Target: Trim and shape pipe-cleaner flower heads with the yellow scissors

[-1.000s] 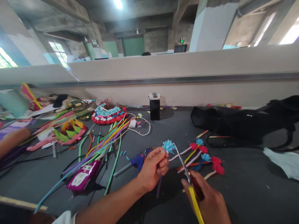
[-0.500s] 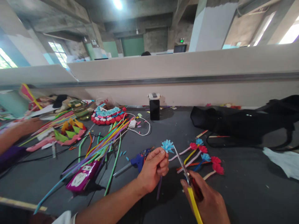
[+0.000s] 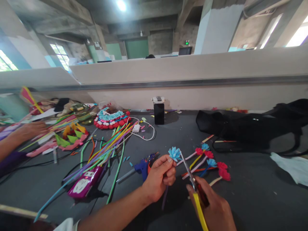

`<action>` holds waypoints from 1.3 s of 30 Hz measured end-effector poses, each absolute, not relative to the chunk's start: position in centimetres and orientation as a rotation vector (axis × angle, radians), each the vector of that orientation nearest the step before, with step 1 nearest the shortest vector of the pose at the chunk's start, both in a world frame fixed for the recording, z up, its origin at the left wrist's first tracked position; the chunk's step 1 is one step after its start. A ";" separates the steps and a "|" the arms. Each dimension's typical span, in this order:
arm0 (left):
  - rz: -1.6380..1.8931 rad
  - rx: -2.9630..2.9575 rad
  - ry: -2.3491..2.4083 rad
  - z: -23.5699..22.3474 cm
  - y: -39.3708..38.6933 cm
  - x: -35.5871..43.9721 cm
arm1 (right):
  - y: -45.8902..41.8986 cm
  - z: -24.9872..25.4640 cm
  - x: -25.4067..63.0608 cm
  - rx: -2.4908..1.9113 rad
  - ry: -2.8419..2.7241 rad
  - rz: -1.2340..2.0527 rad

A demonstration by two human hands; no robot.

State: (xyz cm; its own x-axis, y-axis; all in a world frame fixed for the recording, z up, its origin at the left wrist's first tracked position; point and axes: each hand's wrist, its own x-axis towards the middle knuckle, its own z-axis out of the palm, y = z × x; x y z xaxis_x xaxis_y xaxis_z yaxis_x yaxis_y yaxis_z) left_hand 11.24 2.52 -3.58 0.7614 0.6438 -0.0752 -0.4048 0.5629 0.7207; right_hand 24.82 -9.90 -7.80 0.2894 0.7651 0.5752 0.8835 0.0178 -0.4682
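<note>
Head view: at the near edge of a dark grey surface [image 3: 252,192], a person's left hand [image 3: 158,178] pinches a blue paper flower [image 3: 174,153] just under its bloom, the fingers [image 3: 168,160] clenched on the purple stem, which hangs down below the hand. The right hand [image 3: 214,208] grips yellow-handled scissors [image 3: 192,183], fingers wrapped round the handles, with the blade tips raised right beside the blue bloom. Just behind the scissors, a cluster of finished red and blue flowers [image 3: 209,162] lies flat on the surface, stems fanned toward the hands. A blue glue gun [image 3: 141,166] rests immediately left of the left hand. Farther left, a sheaf of coloured straws [image 3: 106,147] stretches toward the near left corner, across a purple power strip [image 3: 84,184]. A round red, white and blue pompom piece [image 3: 110,118] sits toward the far edge, with a black phone [image 3: 159,112] propped upright against the wall. A black bag [image 3: 252,128] fills the far right side. At the left edge, another person's hand [image 3: 31,130] reaches over scattered foam petals [image 3: 69,136]
</note>
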 end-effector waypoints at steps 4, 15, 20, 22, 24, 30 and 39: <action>0.622 0.751 0.359 -3.6 2.3 11.3 | -10.0 -8.1 24.9 -1.773 -1.501 -0.176; 0.592 0.743 0.371 -3.5 1.9 11.5 | -10.3 -9.1 24.9 -1.745 -1.544 -0.158; 0.584 0.731 0.330 -3.6 1.5 11.5 | -10.4 -8.8 23.8 -1.710 -1.474 -0.051; 0.585 0.725 0.316 -3.7 1.4 11.6 | -10.5 -8.6 23.2 -1.727 -1.421 0.026; 0.584 0.714 0.314 -3.7 1.3 11.6 | -10.6 -8.6 22.7 -1.748 -1.389 0.066; 0.575 0.705 0.293 -3.4 1.0 11.5 | -10.5 -9.4 22.3 -1.760 -1.362 0.074; 0.610 0.721 0.324 -3.3 1.1 12.1 | -10.0 -8.8 23.3 -1.643 -1.458 0.127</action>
